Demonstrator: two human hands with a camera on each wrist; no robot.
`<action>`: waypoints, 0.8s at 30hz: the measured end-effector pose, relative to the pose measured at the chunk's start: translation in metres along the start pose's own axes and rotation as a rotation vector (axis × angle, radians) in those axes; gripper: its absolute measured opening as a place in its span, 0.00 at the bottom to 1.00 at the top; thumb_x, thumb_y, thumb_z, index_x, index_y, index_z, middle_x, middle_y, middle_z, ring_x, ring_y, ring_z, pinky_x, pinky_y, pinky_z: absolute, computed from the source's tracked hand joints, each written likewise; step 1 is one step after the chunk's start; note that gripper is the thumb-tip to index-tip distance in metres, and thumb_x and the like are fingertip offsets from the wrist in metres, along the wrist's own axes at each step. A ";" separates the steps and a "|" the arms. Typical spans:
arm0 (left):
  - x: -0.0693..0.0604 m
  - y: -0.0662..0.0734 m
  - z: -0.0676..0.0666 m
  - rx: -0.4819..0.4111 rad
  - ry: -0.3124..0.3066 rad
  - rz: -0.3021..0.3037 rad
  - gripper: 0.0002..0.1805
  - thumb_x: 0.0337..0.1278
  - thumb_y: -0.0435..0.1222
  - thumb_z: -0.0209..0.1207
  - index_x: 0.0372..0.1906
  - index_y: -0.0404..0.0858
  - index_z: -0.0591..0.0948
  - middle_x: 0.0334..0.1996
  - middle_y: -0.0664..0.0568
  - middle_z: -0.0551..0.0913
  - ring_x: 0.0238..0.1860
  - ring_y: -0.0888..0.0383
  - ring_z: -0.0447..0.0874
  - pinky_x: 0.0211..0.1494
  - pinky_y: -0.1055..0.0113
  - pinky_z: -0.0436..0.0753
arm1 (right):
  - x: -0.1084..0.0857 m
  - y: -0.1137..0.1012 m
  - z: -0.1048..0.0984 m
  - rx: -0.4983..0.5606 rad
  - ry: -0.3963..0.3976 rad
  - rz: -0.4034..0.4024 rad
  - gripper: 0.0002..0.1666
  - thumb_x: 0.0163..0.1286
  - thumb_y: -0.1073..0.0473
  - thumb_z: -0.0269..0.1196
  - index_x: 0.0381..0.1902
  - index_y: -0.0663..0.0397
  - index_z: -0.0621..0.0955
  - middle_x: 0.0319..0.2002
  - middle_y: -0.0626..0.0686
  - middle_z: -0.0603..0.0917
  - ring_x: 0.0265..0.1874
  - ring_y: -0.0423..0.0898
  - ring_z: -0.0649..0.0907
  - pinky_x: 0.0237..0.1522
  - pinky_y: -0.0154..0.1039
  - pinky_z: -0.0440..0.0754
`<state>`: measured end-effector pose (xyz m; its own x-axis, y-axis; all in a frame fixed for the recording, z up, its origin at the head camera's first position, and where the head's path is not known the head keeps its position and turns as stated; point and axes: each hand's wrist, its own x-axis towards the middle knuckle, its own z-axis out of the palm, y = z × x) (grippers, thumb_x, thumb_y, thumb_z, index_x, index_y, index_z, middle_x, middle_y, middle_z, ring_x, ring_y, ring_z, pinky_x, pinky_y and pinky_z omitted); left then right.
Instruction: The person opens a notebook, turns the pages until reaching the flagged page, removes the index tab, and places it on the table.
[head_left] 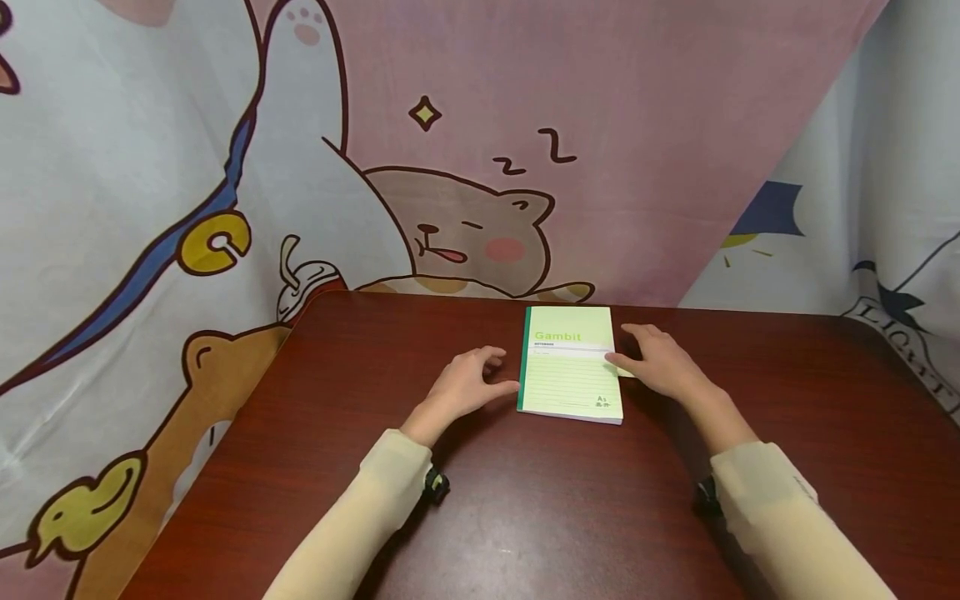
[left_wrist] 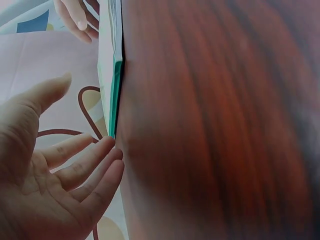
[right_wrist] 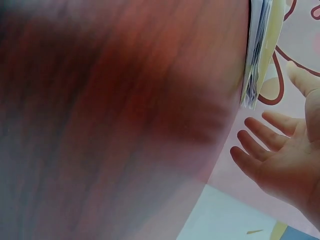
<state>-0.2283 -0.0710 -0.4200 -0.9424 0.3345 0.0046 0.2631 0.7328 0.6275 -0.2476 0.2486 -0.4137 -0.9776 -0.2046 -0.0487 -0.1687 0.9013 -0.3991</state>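
Two empty, loosely spread hands [head_left: 467,385] [head_left: 663,362] beside a notebook [head_left: 570,379]: reddish-brown table [head_left: 540,517], cartoon-printed backdrop [head_left: 660,125].

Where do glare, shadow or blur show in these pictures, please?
Head view: pale glare on the near part of the table, notebook title legible; left wrist view: dim, table grain blurred toward the right; right wrist view: table blurred, with dark shadowy patches.

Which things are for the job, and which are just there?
Seems for the job:
- notebook, lying flat between both hands
- left grip, near its green spine
- right grip, at its other side

Just there:
- table under it
- cartoon cloth behind
- pale sleeves
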 end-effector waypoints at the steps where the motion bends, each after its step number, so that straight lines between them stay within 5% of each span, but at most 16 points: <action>1: 0.000 0.001 0.001 -0.012 -0.001 0.003 0.34 0.56 0.52 0.68 0.65 0.41 0.76 0.56 0.48 0.84 0.55 0.51 0.83 0.59 0.54 0.81 | 0.000 0.000 0.001 0.003 0.000 -0.002 0.49 0.72 0.40 0.59 0.73 0.72 0.60 0.70 0.76 0.63 0.70 0.72 0.63 0.69 0.69 0.62; 14: 0.002 0.008 0.014 -0.147 -0.035 0.000 0.25 0.54 0.39 0.72 0.57 0.37 0.80 0.43 0.49 0.86 0.40 0.57 0.84 0.35 0.70 0.81 | 0.000 -0.003 0.008 0.015 -0.002 -0.019 0.44 0.72 0.42 0.60 0.69 0.75 0.66 0.67 0.76 0.68 0.67 0.73 0.66 0.67 0.69 0.65; 24: 0.003 0.011 0.019 -0.175 -0.039 -0.039 0.22 0.53 0.35 0.72 0.54 0.36 0.81 0.42 0.47 0.87 0.36 0.57 0.85 0.30 0.73 0.78 | -0.001 -0.005 0.009 0.035 -0.013 -0.019 0.44 0.72 0.44 0.60 0.69 0.75 0.66 0.67 0.76 0.68 0.67 0.73 0.66 0.65 0.69 0.66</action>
<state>-0.2241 -0.0505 -0.4275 -0.9417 0.3328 -0.0504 0.1833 0.6326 0.7525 -0.2450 0.2403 -0.4202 -0.9725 -0.2268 -0.0523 -0.1829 0.8834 -0.4314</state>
